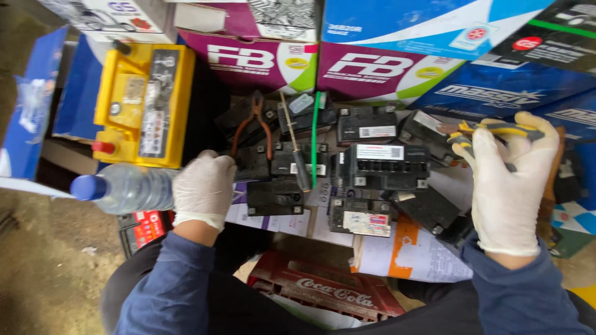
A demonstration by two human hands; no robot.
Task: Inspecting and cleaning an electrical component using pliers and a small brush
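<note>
Left hand (203, 189), in a thin white glove, fingers wrapped round the body of a clear plastic water bottle (124, 188). The bottle lies near horizontal, blue cap pointing to the person's left, over the dirt floor just below the yellow battery (144, 105).

Right hand (506, 186), also gloved, fingers closed on a pair of yellow-and-black-handled pliers (490, 131), held up above the right edge of the pile. Its tip is not clear to see.

Bottle: thin-walled, smooth, likely to dent under a hard squeeze; seems part full, so moderate weight with liquid that shifts. The mid-body grip looks sound; the glove may slide on a wet surface.

Pliers: rigid metal, rubbery ridged handles, probably a sure hold at the handles.

Between the hands lies a heap of small black batteries (385, 166), hard plastic cases, boxy, some with white labels; they look dense and heavy for their size. On top are orange-handled pliers (253, 121), a screwdriver (298, 162) and a green rod (315, 139). Glossy printed cardboard boxes (379, 69) are stacked behind. A red plastic crate (329, 291) sits near the knees.
</note>
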